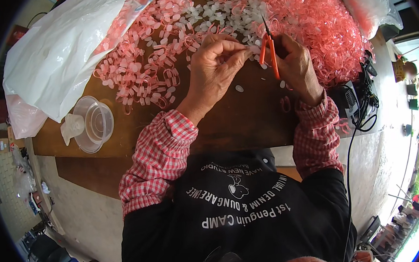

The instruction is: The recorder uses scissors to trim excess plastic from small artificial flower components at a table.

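Observation:
My left hand (213, 67) is raised over the brown table, thumb and forefinger pinched on a small pale pinkish plastic piece (255, 50). Close by on the right, my right hand (295, 66) grips small scissors with orange handles (275, 59). Their dark, thin blades point away from me, up past the fingers. The fingertips of my right hand are partly hidden behind the scissors, so I cannot tell if they touch the piece too. Beyond both hands lie many loose whitish oval bits (240, 17). A few single ovals (239, 88) rest nearer to me.
A big heap of glossy pink plastic loops (317, 29) fills the far right. Pink pieces with pale ovals (141, 75) spread at the left, beside a white plastic bag (65, 48). A clear round tub (101, 124) stands near the left edge. Black cables (368, 94) hang at the right.

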A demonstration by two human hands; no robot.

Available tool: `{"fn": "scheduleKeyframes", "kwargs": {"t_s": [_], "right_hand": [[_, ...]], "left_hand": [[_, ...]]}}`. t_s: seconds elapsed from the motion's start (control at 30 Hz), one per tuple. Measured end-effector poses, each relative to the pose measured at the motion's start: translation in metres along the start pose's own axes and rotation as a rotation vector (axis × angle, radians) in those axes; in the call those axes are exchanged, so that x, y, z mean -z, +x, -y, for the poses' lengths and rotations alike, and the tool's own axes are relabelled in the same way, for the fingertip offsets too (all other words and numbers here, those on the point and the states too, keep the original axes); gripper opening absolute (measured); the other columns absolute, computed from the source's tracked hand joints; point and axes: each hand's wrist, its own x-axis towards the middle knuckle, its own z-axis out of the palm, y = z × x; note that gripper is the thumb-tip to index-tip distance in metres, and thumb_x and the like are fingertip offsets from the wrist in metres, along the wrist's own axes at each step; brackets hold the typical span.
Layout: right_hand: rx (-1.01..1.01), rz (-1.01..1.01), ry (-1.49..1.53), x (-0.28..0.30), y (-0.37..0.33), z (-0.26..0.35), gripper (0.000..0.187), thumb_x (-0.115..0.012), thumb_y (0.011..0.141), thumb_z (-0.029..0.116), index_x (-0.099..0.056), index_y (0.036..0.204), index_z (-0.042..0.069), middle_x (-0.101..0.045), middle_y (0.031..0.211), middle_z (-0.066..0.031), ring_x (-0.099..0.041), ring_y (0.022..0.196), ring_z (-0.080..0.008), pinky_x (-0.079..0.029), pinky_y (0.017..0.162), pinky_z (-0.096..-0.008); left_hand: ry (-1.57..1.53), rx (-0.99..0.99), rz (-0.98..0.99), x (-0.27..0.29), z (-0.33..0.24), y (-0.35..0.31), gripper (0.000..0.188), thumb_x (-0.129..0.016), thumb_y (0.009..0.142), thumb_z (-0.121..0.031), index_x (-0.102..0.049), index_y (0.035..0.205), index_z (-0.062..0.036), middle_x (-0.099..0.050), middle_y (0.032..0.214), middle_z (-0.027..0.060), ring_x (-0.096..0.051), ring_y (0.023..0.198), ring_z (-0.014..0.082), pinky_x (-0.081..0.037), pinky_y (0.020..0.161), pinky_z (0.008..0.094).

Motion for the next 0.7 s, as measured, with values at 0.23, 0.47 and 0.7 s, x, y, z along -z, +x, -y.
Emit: {"fn": "scheduleKeyframes", "kwargs": {"t_s": [0.23, 0.47, 0.7], "right_hand": [[0.034, 0.016, 0.093, -0.009, -0.002, 0.003, 0.025, -0.07, 0.087, 0.014, -0.059, 0.105, 0.001, -0.065, 0.082, -0.0073, -0.06, 0.07, -0.0116, -0.047, 0.062, -0.0296], [0.328, -0.092, -0.248, -0.021, -0.006, 0.016, 0.045, -0.077, 0.075, 0.019, -0.055, 0.11, 0.001, -0.058, 0.1, -0.0179, -0.061, 0.084, -0.0333, -0.05, 0.07, -0.0393], [0.291, -0.12, -0.326, -0.024, -0.006, 0.015, 0.055, -0.079, 0.074, 0.027, -0.051, 0.112, 0.001, -0.058, 0.098, -0.0224, -0.061, 0.084, -0.0414, -0.051, 0.067, -0.0474]], "left_hand": [[-0.056, -0.051, -0.161, 0.013, 0.001, 0.012, 0.008, -0.072, 0.086, -0.008, -0.066, 0.088, -0.0036, -0.062, 0.083, -0.0026, -0.049, 0.07, 0.0013, -0.043, 0.06, 0.0174], [0.148, -0.175, -0.142, 0.004, -0.008, 0.007, 0.009, -0.074, 0.082, 0.0, -0.066, 0.087, 0.0006, -0.058, 0.084, -0.0005, -0.053, 0.068, 0.0036, -0.047, 0.06, 0.0184], [0.292, -0.235, -0.182, 0.004, 0.001, 0.008, 0.008, -0.074, 0.081, -0.001, -0.067, 0.083, 0.0009, -0.055, 0.082, 0.0008, -0.054, 0.066, 0.0057, -0.047, 0.059, 0.0206]]}}
